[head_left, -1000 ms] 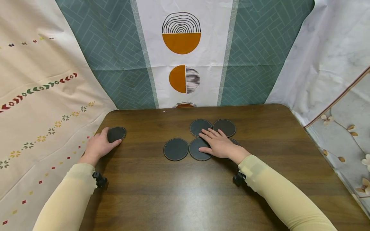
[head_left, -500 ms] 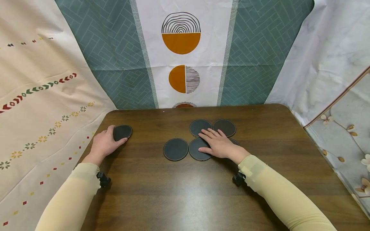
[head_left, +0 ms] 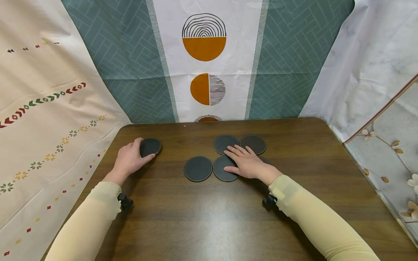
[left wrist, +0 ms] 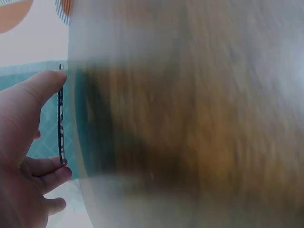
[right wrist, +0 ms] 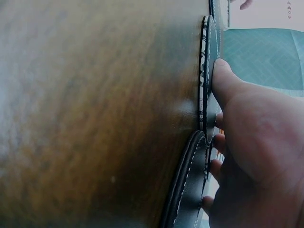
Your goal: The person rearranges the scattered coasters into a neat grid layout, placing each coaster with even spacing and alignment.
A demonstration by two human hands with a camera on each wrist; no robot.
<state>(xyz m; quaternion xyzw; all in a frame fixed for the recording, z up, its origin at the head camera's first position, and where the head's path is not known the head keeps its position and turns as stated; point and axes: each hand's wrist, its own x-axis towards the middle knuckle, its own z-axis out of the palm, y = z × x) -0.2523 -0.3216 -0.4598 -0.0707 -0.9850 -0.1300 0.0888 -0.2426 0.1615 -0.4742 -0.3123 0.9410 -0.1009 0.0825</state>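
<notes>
My left hand [head_left: 130, 159], at the left of the table, pinches a round black coaster [head_left: 151, 146] between thumb and fingers. In the left wrist view that coaster [left wrist: 61, 121] shows edge-on, with the thumb at one rim and fingers at the opposite one. My right hand [head_left: 245, 164] lies spread over a group of similar coasters. Its thumb touches the front middle coaster [head_left: 222, 169], and its fingertips reach the back left coaster [head_left: 225, 141]. Beside these lie a back right coaster [head_left: 254, 143] and a front left coaster [head_left: 198, 169]. Another coaster [head_left: 265, 160] is mostly hidden beneath the hand.
The brown wooden table [head_left: 183, 217] has rounded far corners. A green and white patterned cloth [head_left: 130, 65] hangs behind it, with a cream cloth [head_left: 58, 108] on the left and a floral white cloth [head_left: 369, 72] on the right.
My left hand has moved to the right along the table with the coaster in its grip, away from the left edge. The right hand and the grouped coasters have stayed in place.
</notes>
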